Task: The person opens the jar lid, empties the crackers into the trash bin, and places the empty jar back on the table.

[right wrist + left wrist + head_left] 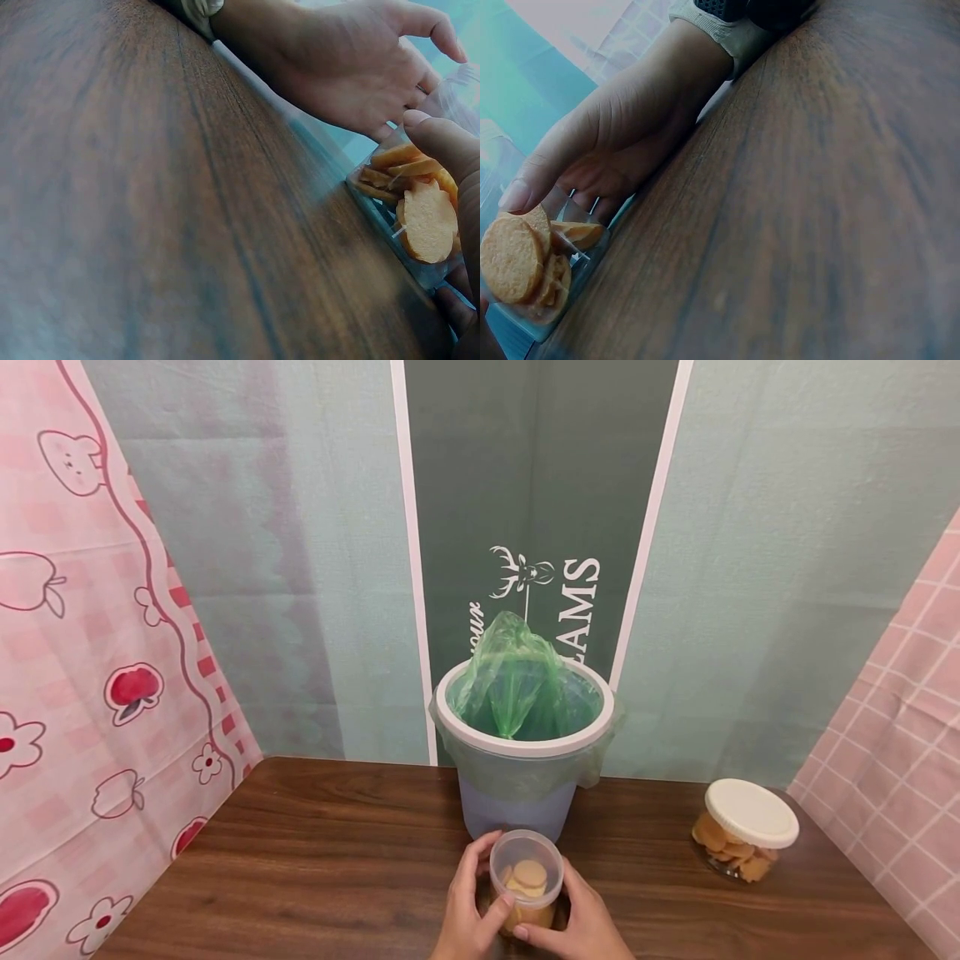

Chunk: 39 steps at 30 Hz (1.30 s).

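Note:
A small clear plastic tub [527, 868] with no lid on stands near the front of the table, tan round biscuits [528, 878] lying inside. My left hand [471, 902] holds its left side, thumb at the front and fingers curving round behind. From the right, my right hand [581, 914] grips the same tub, thumb on the near side. Through the clear wall, stacked biscuits [514, 259] show in the left wrist view, and more biscuits [429, 221] in the right wrist view. The tub's base sits on or just above the wood.
Right behind the tub stands a bluish bin [517, 814] with a white rim, lined with a green plastic bag [513, 681]. A jar [738, 835] of biscuits with a white lid is at the right. Patterned cloths hang round the brown wooden table [322, 860].

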Available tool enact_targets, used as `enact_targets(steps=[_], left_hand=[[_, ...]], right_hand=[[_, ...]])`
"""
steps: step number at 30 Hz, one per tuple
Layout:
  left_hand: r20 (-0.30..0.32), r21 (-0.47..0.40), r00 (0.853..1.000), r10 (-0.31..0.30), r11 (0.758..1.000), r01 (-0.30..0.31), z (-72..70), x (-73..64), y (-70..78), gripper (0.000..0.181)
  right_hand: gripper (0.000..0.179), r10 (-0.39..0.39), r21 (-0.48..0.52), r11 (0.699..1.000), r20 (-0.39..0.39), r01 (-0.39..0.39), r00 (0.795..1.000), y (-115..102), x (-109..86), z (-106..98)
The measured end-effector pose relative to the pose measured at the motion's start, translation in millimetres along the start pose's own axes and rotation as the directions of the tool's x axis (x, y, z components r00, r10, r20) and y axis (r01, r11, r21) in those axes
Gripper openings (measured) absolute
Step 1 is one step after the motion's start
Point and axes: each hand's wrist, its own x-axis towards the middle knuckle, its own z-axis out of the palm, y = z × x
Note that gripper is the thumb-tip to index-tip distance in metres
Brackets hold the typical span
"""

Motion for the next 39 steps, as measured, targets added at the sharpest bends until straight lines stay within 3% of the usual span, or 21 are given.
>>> enact_targets(steps=[5, 8, 19, 22, 26, 28, 39], left_hand=[[0.016, -0.023, 0.994, -0.109, 0.994, 0.109, -0.3, -1.1, 1.8, 0.066], [0.02, -0.012, 0.992, -0.126, 0.992, 0.126, -0.1, -1.0, 2.3, 0.067], [0.026, 0.07, 0.998, -0.064, 0.996, 0.062, -0.3, 0.8, 3.2, 0.068], [0.029, 0.065, 0.991, -0.129, 0.99, 0.127, -0.2, 0.8, 5.2, 0.068], [0.032, 0.04, 0.969, -0.245, 0.969, 0.243, 0.8, 0.9, 7.6, 0.068], [0.029, 0.034, 0.962, -0.271, 0.962, 0.27, 1.3, 1.2, 8.3, 0.068], [0.032, 0.092, 0.955, -0.295, 0.952, 0.291, 1.3, 2.0, 11.5, 0.083]], right_hand=[[0.093, 0.001, 0.009, 1.0, -0.011, -0.001, 1.0, 0, -0.5, 0], [0.093, -0.004, 0.006, 1.0, -0.012, 0.004, 1.0, 0, -0.4, 1], [0.092, -0.037, 0.014, 0.999, -0.021, 0.037, 0.999, 3, -1.1, 1], [0.093, -0.05, 0.01, 0.999, -0.03, 0.05, 0.998, 3, -0.9, 1], [0.094, -0.061, -0.002, 0.998, -0.039, 0.061, 0.997, 4, -0.6, 2], [0.094, -0.058, -0.011, 0.998, -0.04, 0.057, 0.998, 5, -0.5, 2], [0.086, -0.09, -0.017, 0.996, -0.022, 0.09, 0.996, 5, -2.3, -2]])
